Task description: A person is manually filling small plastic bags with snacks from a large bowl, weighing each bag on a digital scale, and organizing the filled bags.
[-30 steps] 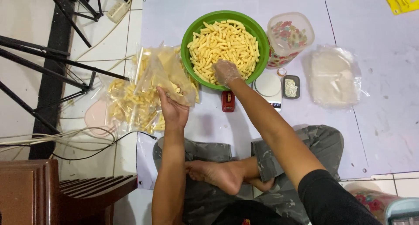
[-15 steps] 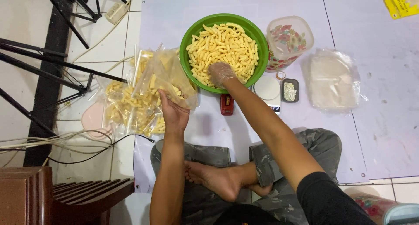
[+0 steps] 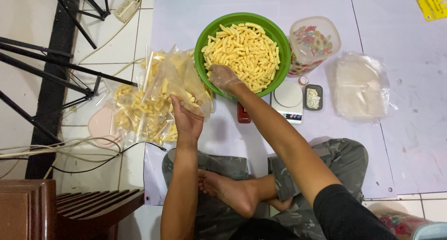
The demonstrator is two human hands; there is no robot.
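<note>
A green bowl (image 3: 203,38) full of yellow stick snacks (image 3: 244,51) stands on the white floor mat. My right hand (image 3: 223,77), in a thin clear glove, rests in the snacks at the bowl's near edge, fingers curled on some pieces. My left hand (image 3: 186,119) holds a clear plastic bag (image 3: 179,79) partly filled with snacks, just left of the bowl. Several filled bags (image 3: 139,112) lie on the floor behind it.
A small white scale (image 3: 287,99), a red lighter-like object (image 3: 243,114) and a little dark tray (image 3: 313,97) sit by the bowl. A floral lidded container (image 3: 311,42) and a stack of empty bags (image 3: 361,84) lie right. Black stand legs (image 3: 46,68) and cables at left.
The view has shifted slightly; my right hand stays in the bowl's near edge, and my left hand keeps holding the bag in about the same spot.
</note>
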